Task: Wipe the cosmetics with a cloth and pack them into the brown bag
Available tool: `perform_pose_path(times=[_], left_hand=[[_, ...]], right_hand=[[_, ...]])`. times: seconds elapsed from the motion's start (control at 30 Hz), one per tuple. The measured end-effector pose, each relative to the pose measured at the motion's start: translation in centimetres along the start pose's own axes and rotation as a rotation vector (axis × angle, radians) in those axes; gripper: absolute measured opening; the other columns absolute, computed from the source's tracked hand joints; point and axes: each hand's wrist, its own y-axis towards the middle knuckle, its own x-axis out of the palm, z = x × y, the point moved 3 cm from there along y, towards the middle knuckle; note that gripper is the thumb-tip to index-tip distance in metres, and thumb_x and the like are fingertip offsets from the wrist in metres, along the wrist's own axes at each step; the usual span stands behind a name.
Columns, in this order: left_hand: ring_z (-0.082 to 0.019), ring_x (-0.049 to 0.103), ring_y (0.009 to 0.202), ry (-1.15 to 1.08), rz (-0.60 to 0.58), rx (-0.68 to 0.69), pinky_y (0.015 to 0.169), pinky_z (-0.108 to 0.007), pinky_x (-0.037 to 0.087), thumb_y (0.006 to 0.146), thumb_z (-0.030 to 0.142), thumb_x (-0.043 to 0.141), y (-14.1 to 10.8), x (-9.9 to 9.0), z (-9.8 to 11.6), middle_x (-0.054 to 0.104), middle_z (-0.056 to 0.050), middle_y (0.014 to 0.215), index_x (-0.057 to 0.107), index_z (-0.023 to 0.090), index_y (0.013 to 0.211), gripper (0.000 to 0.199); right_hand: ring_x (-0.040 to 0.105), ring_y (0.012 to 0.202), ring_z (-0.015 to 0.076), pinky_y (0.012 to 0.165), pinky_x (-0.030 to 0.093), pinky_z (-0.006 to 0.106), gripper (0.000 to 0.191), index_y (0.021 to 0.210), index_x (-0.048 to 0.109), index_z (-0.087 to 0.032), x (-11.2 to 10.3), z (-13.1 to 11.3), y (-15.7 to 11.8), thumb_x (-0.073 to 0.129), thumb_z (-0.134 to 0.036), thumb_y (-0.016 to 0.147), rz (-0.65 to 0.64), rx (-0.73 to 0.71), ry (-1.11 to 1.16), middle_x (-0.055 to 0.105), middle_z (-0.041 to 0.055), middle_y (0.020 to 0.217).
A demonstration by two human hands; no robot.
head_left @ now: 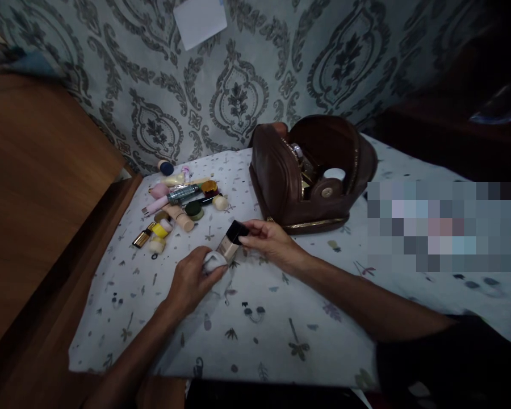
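My right hand (269, 241) grips a beige foundation bottle (229, 244) with a black cap by its upper end, just above the patterned cloth. My left hand (192, 281) holds a white wipe (213, 261) pressed against the bottle's lower end. Behind the hands stands an open brown cosmetic bag (281, 182) with several items inside.
A pile of several small cosmetics (179, 207) lies at the back left of the white printed cloth (259, 324). A wooden headboard or cabinet (38, 187) runs along the left. A patterned wall stands behind. A blurred patch covers the right.
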Motion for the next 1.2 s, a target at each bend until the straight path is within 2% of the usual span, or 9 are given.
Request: perform_pose_path(times=[0.23, 0.43, 0.53, 0.63, 0.77, 0.9, 0.97, 1.07, 1.2], left_hand=[[-0.02, 0.067, 0.079, -0.11, 0.096, -0.009, 0.068, -0.031, 0.051, 0.09, 0.035, 0.059, -0.4, 0.9, 0.5, 0.068, -0.002, 0.097, 0.047, 0.023, 0.114, 0.03], [-0.023, 0.064, 0.097, 0.036, 0.252, 0.237, 0.08, -0.035, 0.052, 0.092, 0.03, 0.055, 1.5, 1.0, 1.8, 0.062, -0.007, 0.107, 0.044, 0.021, 0.119, 0.031], [-0.024, 0.06, 0.105, 0.069, 0.297, 0.26, 0.084, -0.035, 0.051, 0.094, 0.032, 0.055, 3.2, 0.3, 2.9, 0.059, -0.008, 0.111, 0.046, 0.02, 0.121, 0.032], [-0.023, 0.058, 0.105, 0.063, 0.245, 0.247, 0.084, -0.034, 0.049, 0.096, 0.032, 0.051, 4.6, -0.3, 3.8, 0.058, -0.007, 0.111, 0.048, 0.021, 0.12, 0.027], [-0.019, 0.058, 0.091, -0.019, 0.211, 0.233, 0.079, -0.03, 0.045, 0.099, 0.03, 0.044, 5.6, -0.5, 4.0, 0.06, -0.004, 0.096, 0.053, 0.02, 0.101, 0.014], [-0.017, 0.055, 0.075, -0.141, 0.246, 0.176, 0.07, -0.028, 0.043, 0.099, 0.028, 0.042, 5.9, 0.0, 3.1, 0.057, 0.0, 0.081, 0.049, 0.021, 0.088, 0.015], [-0.017, 0.057, 0.08, -0.205, 0.281, 0.127, 0.072, -0.028, 0.044, 0.097, 0.025, 0.044, 5.9, 0.3, 2.5, 0.059, -0.001, 0.087, 0.048, 0.021, 0.097, 0.005], [-0.019, 0.058, 0.093, -0.278, 0.34, 0.08, 0.081, -0.031, 0.046, 0.092, 0.021, 0.048, 5.7, 0.2, 1.8, 0.058, -0.004, 0.099, 0.044, 0.021, 0.104, 0.013], [-0.018, 0.056, 0.085, -0.304, 0.302, 0.106, 0.076, -0.029, 0.046, 0.077, 0.008, 0.047, 5.8, -0.3, 1.7, 0.055, -0.002, 0.09, 0.046, 0.021, 0.095, 0.022]], right_hand=[[0.066, 0.093, 0.0179, 0.089, 0.051, 0.034, 0.045, 0.108, 0.069, -0.019, 0.8, -0.2, -0.4, 0.081, -0.043, 0.072, -0.17, -0.029, -0.008, 0.073, 0.0044, 0.104], [0.067, 0.093, 0.0167, 0.088, 0.052, 0.032, 0.05, 0.119, 0.064, -0.018, 1.5, -0.3, -1.0, 0.071, -0.049, 0.081, -0.316, -0.007, 0.043, 0.071, 0.0056, 0.106], [0.066, 0.094, 0.0161, 0.087, 0.052, 0.03, 0.042, 0.118, 0.065, -0.02, 1.4, -0.4, -1.1, 0.071, -0.041, 0.082, -0.3, -0.006, 0.042, 0.071, 0.0033, 0.108], [0.066, 0.095, 0.016, 0.089, 0.05, 0.029, 0.043, 0.118, 0.064, -0.019, 1.7, -0.9, -1.2, 0.073, -0.029, 0.078, -0.322, -0.029, -0.016, 0.071, 0.0019, 0.107], [0.067, 0.093, 0.0163, 0.087, 0.052, 0.029, 0.06, 0.122, 0.06, -0.019, 2.1, -1.1, -1.3, 0.082, -0.027, 0.067, -0.36, -0.075, -0.041, 0.071, 0.0024, 0.108], [0.067, 0.088, 0.0159, 0.083, 0.053, 0.029, 0.056, 0.114, 0.063, -0.018, 2.1, -0.5, -0.8, 0.085, -0.031, 0.064, -0.281, -0.071, -0.047, 0.071, 0.0026, 0.103], [0.067, 0.09, 0.0166, 0.083, 0.053, 0.03, 0.053, 0.109, 0.063, -0.018, 2.0, -0.1, -0.6, 0.085, -0.033, 0.063, -0.245, -0.069, -0.033, 0.071, 0.0029, 0.102], [0.066, 0.096, 0.018, 0.084, 0.052, 0.03, 0.052, 0.108, 0.061, -0.018, 1.9, 0.1, -0.5, 0.085, -0.034, 0.064, -0.214, -0.064, -0.007, 0.072, 0.0038, 0.103], [0.067, 0.097, 0.0168, 0.088, 0.049, 0.032, 0.057, 0.115, 0.052, -0.022, 1.9, 0.1, -0.7, 0.083, -0.031, 0.068, -0.207, -0.039, 0.034, 0.072, 0.0023, 0.103]])
